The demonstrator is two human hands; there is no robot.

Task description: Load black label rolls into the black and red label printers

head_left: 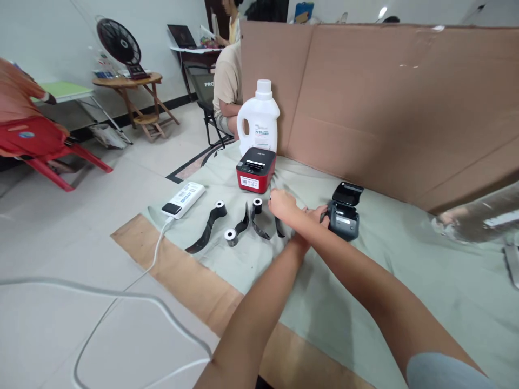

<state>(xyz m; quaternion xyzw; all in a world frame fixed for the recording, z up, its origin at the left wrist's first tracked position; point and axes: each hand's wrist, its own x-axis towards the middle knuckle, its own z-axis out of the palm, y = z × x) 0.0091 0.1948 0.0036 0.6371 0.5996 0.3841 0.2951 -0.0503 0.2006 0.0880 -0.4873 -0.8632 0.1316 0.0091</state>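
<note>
My forearms cross, so my left hand (315,214) is on the right and my right hand (283,206) on the left. The left hand's fingers curl around something dark at the side of a small dark label printer (344,220), whose lid stands raised. My right hand is closed in a fist over the cloth; what it grips is hidden. Just below it lies a black strip (279,227). To its left are several small rolls with white ends, among them one roll (257,205) with its black strip (260,231) unwound, another roll (231,236), and a third (219,207).
A red and black printer (256,169) stands before a white jug (259,120). A white device (184,200) with a cable lies left. Cardboard (365,97) rises behind; a clear plastic-wrapped roll (478,217) lies right. A seated person (227,81) is beyond.
</note>
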